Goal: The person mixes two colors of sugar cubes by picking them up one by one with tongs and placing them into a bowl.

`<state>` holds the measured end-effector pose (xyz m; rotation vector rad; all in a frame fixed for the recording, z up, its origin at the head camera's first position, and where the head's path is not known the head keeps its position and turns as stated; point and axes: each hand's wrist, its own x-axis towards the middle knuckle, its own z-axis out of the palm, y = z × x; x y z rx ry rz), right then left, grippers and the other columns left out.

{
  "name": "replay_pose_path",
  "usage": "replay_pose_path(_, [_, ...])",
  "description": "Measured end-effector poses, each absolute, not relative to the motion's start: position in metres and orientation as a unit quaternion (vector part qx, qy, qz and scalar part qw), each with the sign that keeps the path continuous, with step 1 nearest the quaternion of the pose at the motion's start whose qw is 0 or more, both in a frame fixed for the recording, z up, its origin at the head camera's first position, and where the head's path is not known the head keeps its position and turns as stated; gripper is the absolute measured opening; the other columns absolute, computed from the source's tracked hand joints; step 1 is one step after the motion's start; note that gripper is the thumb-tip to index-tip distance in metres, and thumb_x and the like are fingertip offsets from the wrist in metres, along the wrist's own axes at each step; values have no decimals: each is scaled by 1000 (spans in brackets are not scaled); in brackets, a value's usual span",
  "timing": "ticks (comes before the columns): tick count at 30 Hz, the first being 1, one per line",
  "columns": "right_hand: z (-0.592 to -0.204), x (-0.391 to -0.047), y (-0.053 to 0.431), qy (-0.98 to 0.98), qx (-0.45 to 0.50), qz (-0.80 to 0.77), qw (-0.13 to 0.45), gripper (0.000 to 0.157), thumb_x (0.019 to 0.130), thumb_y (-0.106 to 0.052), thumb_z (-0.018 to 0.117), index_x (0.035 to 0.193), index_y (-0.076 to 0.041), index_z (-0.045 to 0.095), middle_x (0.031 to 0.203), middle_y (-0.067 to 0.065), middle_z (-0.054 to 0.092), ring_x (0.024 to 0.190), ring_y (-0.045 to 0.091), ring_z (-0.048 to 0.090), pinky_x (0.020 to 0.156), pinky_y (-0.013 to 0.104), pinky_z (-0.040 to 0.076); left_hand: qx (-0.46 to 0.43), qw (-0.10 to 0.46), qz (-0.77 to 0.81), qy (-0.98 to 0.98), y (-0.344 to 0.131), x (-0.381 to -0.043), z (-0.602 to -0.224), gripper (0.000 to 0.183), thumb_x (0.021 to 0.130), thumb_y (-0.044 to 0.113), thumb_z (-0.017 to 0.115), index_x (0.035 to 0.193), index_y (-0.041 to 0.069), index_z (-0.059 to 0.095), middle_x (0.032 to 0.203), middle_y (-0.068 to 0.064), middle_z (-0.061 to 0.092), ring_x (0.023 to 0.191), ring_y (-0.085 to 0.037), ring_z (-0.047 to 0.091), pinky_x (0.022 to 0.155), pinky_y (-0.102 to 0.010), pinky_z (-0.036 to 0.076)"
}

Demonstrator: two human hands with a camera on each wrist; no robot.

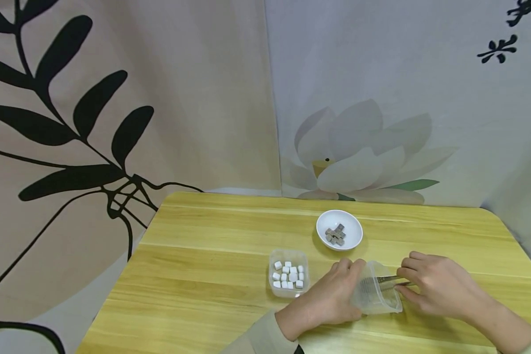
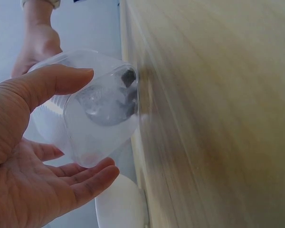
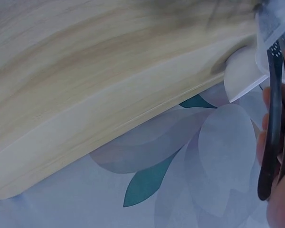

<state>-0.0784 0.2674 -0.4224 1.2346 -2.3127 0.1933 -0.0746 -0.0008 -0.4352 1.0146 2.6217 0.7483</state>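
Note:
My left hand (image 1: 329, 300) grips a clear plastic container (image 1: 371, 297), tipped on its side with its mouth facing right. Through its base in the left wrist view, a few dark pieces (image 2: 128, 78) show blurred along the side nearest the table. My right hand (image 1: 440, 285) holds a pair of metal tweezers (image 3: 274, 109), whose tips reach into the container's mouth. Whether the tips pinch a piece cannot be told. Behind the left hand stands a white bowl (image 1: 354, 239) with several grey cubes (image 1: 336, 235) in it.
Left of my left hand, a second clear container (image 1: 272, 291) stands upright, holding several white cubes (image 1: 293, 277). All this is on a wooden table (image 1: 194, 255). A printed curtain (image 1: 221, 98) hangs behind the table's far edge.

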Motion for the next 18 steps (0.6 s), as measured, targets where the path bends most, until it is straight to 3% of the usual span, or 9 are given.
replay_pose_path(9, [-416,-72,276,-871,399,100,269,54,106,-59,41,75,-24,69,75,-16,60,64,0,51,48,19,42,342,118,255,897,0,-74,-434,96,72,22,94,150,17,38,114,6,46,101,-5,46,79,-14,46])
replay_pose_path(18, [-400,-65,298,-881,342,100,310,57,103,-65,45,73,-24,73,75,-15,65,61,4,60,47,20,45,328,119,252,903,2,-73,-434,102,72,26,96,155,19,36,118,6,48,106,-5,48,86,-15,48])
